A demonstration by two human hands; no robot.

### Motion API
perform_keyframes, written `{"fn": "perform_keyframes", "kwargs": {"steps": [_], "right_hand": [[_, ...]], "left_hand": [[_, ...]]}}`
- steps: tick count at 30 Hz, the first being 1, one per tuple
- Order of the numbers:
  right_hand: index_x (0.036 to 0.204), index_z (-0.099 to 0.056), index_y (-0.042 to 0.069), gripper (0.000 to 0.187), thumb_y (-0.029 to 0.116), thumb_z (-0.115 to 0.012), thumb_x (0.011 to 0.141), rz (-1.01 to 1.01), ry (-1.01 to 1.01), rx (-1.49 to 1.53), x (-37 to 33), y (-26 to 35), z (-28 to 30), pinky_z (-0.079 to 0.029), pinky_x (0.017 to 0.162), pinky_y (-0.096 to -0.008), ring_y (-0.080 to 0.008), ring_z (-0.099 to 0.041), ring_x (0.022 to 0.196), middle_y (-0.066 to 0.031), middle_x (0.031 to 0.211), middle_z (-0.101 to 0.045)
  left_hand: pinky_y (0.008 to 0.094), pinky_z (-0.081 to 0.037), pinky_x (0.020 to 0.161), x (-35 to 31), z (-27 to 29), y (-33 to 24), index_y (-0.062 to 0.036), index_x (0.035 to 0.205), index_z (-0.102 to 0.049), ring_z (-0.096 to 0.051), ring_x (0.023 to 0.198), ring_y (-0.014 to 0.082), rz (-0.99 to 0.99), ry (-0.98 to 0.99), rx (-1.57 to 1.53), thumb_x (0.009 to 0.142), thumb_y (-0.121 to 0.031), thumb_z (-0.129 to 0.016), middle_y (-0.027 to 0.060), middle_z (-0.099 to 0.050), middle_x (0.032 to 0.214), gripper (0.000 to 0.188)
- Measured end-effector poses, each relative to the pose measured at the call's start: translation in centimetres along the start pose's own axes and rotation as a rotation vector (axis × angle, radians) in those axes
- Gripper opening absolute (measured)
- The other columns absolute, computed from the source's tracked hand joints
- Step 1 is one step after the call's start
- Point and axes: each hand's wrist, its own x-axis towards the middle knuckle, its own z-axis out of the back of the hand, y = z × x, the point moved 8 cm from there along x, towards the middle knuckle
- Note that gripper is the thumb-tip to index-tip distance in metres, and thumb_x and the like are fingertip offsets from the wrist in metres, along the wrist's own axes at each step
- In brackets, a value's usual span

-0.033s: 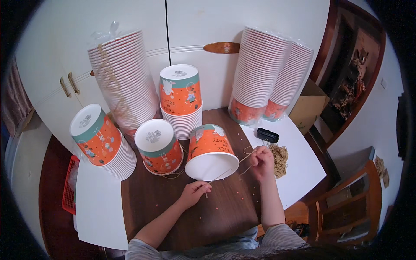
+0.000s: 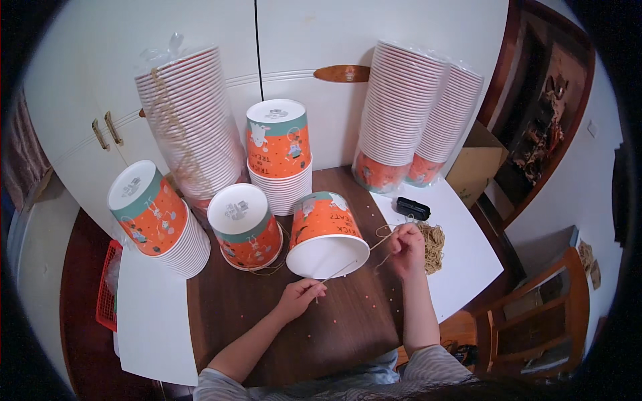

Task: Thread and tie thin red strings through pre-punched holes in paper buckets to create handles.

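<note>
An orange and green paper bucket [image 2: 326, 226] lies tipped on its side, its white mouth facing me. My left hand [image 2: 299, 299], below the rim, pinches one stretch of tan cord [image 2: 340, 270] that runs up into the mouth. To the right of the bucket, my right hand [image 2: 408, 251] has its fingers closed on more cord, which runs to the bucket's right rim. How it passes the rim is too small to tell. A second bucket [image 2: 244, 227] stands upside down to the left, with cord around its lower rim.
A tangled cord pile [image 2: 433, 248] and a black oblong object [image 2: 412, 208] lie on the right. Upside-down bucket stacks [image 2: 148, 207] [image 2: 279, 140] stand at the left and back. Tall plastic-wrapped stacks [image 2: 190, 113] [image 2: 404, 100] rise behind. A wooden chair [image 2: 575, 301] stands right of the table.
My right hand and the loose cord end beneath it have shifted very slightly to the right. The left hand looks unmoved.
</note>
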Motion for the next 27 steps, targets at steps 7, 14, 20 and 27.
{"fn": "perform_keyframes", "kwargs": {"steps": [7,14,20,27], "right_hand": [[0.075,-0.053,0.006,0.008,0.002,-0.046,0.077,0.028,-0.288,-0.462,0.6,1.0,4.1,-0.035,0.048,-0.0212,-0.0102,-0.043,0.053,-0.0055,0.068,-0.054],[0.076,-0.057,0.007,0.01,0.002,-0.053,0.067,0.69,-0.179,-1.622,-1.7,2.7,-3.3,-0.038,0.072,-0.0361,-0.0277,-0.049,0.082,-0.0102,0.087,-0.052],[0.09,-0.055,0.003,0.021,0.003,-0.057,0.07,0.434,0.713,-1.185,-5.6,-3.1,-10.6,-0.044,0.078,-0.0369,-0.0286,-0.055,0.088,-0.0122,0.094,-0.057],[0.107,-0.05,0.004,0.029,0.011,-0.056,0.08,0.017,0.844,-1.108,-6.3,-9.1,-9.9,-0.044,0.078,-0.0365,-0.0294,-0.055,0.09,-0.0142,0.096,-0.055]], "left_hand": [[0.0209,-0.044,0.063,0.1,0.2,0.1,0.0011,0.087,-0.06,-0.055,0.068,0.0073,0.013,-0.038,-0.075,0.088,-0.014,-0.049,0.0032,-0.061,0.075,0.019],[0.0202,-0.043,0.063,-0.1,0.6,-0.4,-0.0005,0.088,-0.061,-0.053,0.067,0.0065,0.033,-0.077,0.075,0.087,-0.014,-0.05,0.0013,-0.058,0.069,0.017],[0.021,-0.043,0.06,-0.1,0.3,-0.2,-0.0025,0.099,-0.059,-0.051,0.065,0.0069,-0.086,-0.055,0.018,0.088,-0.011,-0.046,0.0014,-0.059,0.074,0.019],[0.0208,-0.044,0.06,0.2,0.0,0.3,-0.0019,0.102,-0.057,-0.054,0.067,0.0083,-0.062,0.002,-0.026,0.088,-0.009,-0.046,0.0039,-0.061,0.081,0.02]]}}
